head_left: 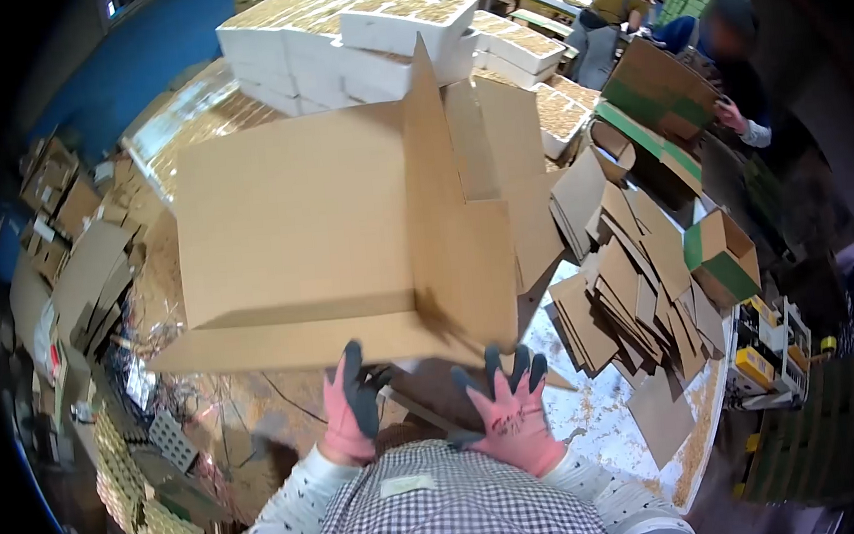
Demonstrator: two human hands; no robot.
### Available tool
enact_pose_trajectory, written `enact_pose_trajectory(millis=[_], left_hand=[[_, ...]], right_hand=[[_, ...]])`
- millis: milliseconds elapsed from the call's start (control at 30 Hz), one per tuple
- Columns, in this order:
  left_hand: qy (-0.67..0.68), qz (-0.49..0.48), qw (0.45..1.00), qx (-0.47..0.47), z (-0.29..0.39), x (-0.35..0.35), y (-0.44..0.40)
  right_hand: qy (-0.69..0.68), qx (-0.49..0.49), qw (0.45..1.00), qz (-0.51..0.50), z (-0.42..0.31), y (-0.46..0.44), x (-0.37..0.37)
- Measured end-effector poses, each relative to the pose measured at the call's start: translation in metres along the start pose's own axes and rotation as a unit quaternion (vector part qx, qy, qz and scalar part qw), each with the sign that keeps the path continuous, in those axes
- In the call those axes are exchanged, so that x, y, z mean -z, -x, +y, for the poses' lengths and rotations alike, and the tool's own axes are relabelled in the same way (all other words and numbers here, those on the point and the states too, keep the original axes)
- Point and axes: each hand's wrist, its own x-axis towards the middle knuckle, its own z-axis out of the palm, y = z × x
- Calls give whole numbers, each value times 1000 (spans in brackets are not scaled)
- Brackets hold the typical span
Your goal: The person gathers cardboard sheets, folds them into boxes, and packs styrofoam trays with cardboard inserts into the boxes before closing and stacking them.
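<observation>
A large brown cardboard carton [293, 217], partly folded, stands before me with its flaps opened outward. My left hand [351, 406], in a pink glove with dark fingertips, is just below the carton's lower edge, fingers stretched upward. To its right, my right hand [511, 416] wears a matching glove, its fingers spread wide and the tips close to the carton's lower right corner. Whether either hand touches the cardboard I cannot tell. Neither one appears to hold anything.
White foam boxes [270, 58] filled with small tan pieces are stacked behind the carton. Cardboard pads [639, 280] lie heaped at the right, beside a small green-and-brown box [722, 256]. A co-worker [749, 91] handles another carton [661, 93] farther back.
</observation>
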Motion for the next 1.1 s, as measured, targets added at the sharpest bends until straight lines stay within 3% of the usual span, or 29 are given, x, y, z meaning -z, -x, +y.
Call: enact_pose_trajectory(millis=[33,67,133,167,200,233,267,333,467,500,533,600,667,700,733,767,800,867,900,933,1000,1033,1067,1100], left_hand=[[-253,-71,951,-166,2,-7,4],[-49,-25,998,-22,14,-18,-5],[-52,-90,993,-57,13,-10,-14],[-232,-78,960,-139,15,-9,-12],[-400,-48,873,-277,21,-9,-11],[-546,-16,737,-397,30,-10,-9],[-663,16,561,-496,38,-8,-10],[-690,-51,308,-653,42,24,-27],[-662,116,326,-665,91,-3,-7],[-737,71,385,-551,111,-17,9],[-789,-3,470,-396,125,-27,10],[-815,-132,497,-269,102,-24,-20],[-809,-195,518,-201,34,8,-64],[-836,-181,482,-191,20,8,-72],[-861,-163,446,-184,13,5,-78],[-875,-138,444,-134,10,6,-85],[-871,-124,453,-146,9,5,-85],[-859,-130,473,-149,5,20,-96],[-869,-127,461,-132,5,21,-98],[-866,-132,464,-132,8,19,-97],[-839,-141,508,-134,12,18,-97],[-827,-125,533,-132,9,24,-102],[-755,-106,626,-165,6,28,-101],[-730,-102,655,-166,12,14,-96]], right_hand=[[32,-27,999,-29,11,-11,-8],[65,-54,995,-53,22,-24,-13],[81,-50,985,147,46,-53,-4],[40,-45,981,184,67,-72,-5],[-2,-41,975,219,85,-88,-2],[-11,-2,973,232,93,-94,13],[-19,36,969,244,96,-98,30],[-91,48,980,172,85,-90,70],[-137,141,980,24,97,-52,137],[-152,113,981,-44,109,-34,151],[-281,73,947,-138,118,-24,168],[-322,-16,918,-232,120,-15,175],[-179,55,980,-73,124,-13,130],[-81,26,993,-79,127,-13,103],[-77,58,995,-34,123,-8,75],[16,71,997,-17,121,-2,53],[109,83,991,-6,116,7,38],[72,120,984,106,100,32,48],[74,82,992,59,99,50,46],[21,74,992,102,99,66,48],[-4,-51,994,97,112,99,52],[-47,-105,983,142,123,115,58],[-92,-159,965,186,137,127,63],[-276,-233,887,286,151,136,64]])
